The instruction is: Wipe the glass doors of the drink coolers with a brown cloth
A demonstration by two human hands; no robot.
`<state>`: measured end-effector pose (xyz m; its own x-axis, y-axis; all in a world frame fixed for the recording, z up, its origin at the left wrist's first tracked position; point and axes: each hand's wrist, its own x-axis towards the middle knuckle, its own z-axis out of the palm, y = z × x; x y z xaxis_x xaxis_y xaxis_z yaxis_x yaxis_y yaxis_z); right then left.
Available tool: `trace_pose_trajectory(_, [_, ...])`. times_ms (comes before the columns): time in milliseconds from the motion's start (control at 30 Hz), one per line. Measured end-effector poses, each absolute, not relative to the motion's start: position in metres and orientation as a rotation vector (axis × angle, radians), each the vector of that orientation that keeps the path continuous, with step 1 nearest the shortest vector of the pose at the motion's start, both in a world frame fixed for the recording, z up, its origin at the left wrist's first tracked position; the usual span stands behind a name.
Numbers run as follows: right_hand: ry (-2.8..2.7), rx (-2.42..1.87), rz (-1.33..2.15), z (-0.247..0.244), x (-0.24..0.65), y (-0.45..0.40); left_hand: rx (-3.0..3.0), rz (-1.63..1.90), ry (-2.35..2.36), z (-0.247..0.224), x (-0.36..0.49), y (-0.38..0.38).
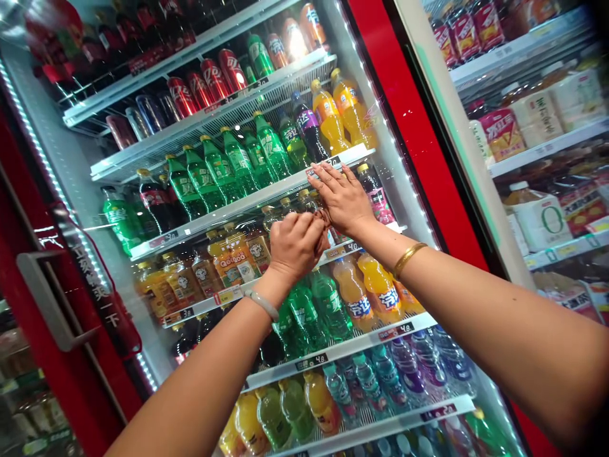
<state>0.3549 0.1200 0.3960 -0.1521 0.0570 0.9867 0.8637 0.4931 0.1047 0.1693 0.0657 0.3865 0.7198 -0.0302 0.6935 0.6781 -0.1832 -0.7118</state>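
Note:
My left hand (295, 244) is closed, its fingers curled in front of the bottles on the middle shelf. Whatever it holds, if anything, is hidden; a small brownish patch shows at its fingertips. My right hand (346, 200) lies open beside it, fingers stretched over the price strip (257, 190) on the shelf edge above. Behind that edge stand green soda bottles (219, 168), a dark purple bottle (307, 127) and orange soda bottles (328, 114). To the right of my right hand is a dark bottle with a pink label (375, 193).
Red cans (233, 71) line a higher shelf, and orange bottles (380, 289) and green bottles (304, 311) stand below my hands. The fridge's red frame (413, 127) runs along the right. A door handle (47, 301) sticks out at left. Another stocked shelf (547, 149) is beyond.

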Motion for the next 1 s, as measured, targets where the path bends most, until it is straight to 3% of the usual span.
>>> trace_pose_trajectory(133, [-1.574,-0.813,-0.85,0.396,0.355,0.119,-1.735,-0.477,-0.469,0.415,0.161,0.065])
trace_pose_trajectory(267, [-1.575,-0.819,-0.84,0.396,0.354,0.116,-1.581,-0.821,-0.739,0.455,0.166,0.069])
trace_pose_trajectory(433, [-1.568,-0.858,-0.849,0.397,0.354,0.114,-1.496,-1.076,-0.858,0.421,0.177,0.071])
trace_pose_trajectory(600, [-1.595,-0.873,-0.853,0.396,0.356,0.115,-1.677,-0.691,-0.661,0.38,0.176,0.072])
trace_pose_trajectory(733, [-1.602,-0.874,-0.825,0.396,0.355,0.115,-1.762,-0.441,-0.578,0.427,0.165,0.068])
trace_pose_trajectory(867, [-1.595,-0.891,-0.801,0.397,0.354,0.112,-1.562,-0.811,-0.791,0.47,0.154,0.066])
trace_pose_trajectory(1000, [-1.579,-0.877,-0.804,0.397,0.355,0.111,-1.476,-1.051,-0.809,0.436,0.152,0.067])
